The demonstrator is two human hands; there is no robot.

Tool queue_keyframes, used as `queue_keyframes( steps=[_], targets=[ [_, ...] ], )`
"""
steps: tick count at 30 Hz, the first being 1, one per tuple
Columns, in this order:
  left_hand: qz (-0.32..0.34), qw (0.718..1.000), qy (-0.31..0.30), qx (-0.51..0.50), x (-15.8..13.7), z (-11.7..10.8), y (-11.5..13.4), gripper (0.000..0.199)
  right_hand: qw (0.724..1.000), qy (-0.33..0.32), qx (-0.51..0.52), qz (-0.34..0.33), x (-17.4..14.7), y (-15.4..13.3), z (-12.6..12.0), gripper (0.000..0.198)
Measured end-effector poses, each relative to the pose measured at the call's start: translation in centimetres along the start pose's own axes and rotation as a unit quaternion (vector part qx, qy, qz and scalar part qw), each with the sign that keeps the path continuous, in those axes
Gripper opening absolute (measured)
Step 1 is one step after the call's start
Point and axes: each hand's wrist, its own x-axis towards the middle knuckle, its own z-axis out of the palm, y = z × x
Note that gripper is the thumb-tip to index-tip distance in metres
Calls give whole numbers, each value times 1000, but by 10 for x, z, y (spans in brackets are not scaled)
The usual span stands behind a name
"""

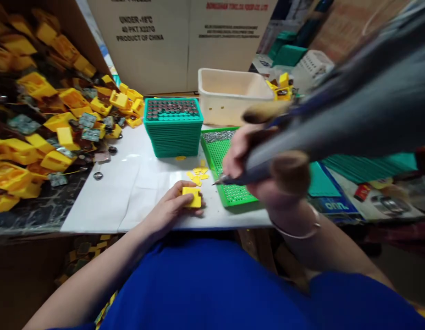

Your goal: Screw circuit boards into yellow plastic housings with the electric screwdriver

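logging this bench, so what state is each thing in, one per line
left hand: closed on the yellow part
yellow part: gripped
right hand: wrapped around the pointed tool
pointed tool: held, tip apart from the yellow part
teal trays: stacked, top one partly filled
plastic bin: open-topped
flat yellow bits: loose, scattered
yellow housings: heaped

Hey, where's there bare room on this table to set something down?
The widest bare patch is the white tabletop between the heaped yellow plastic housings, the stacked teal plastic trays and your left hand. Right of that it's crowded: flat yellow pieces, then the bright-green perforated tray with a grey handheld tool above it.
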Motion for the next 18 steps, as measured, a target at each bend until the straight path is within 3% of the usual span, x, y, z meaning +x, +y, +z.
queue_keyframes(
  steps=[2,3,5,8,10,12,14,16,18],
  targets=[
    [10,990,30,137,-32,-25,18,23,990,85,106,-26,-1,-2,-14,43],
    [25,968,42,245,-50,-39,29,27,981,125,147,-24,-2,0,-20,39],
    [61,904,98,411,-82,-67,50,36,966,199,164,-14,-2,10,-28,39],
    [138,796,225,545,-101,-98,78,35,944,291,153,-22,1,29,-31,39],
    [192,722,281,602,-88,-110,96,36,934,318,163,-26,4,39,-30,36],
    [248,609,327,678,-62,-118,116,38,929,332,161,-22,7,45,-29,36],
    [243,503,364,745,-30,-124,139,43,927,341,154,-19,10,47,-29,37],
    [193,457,362,790,-4,-128,163,49,927,341,154,-13,11,47,-30,38],
    [147,430,360,815,11,-132,184,50,928,339,152,-10,10,48,-31,37]
  ],
)
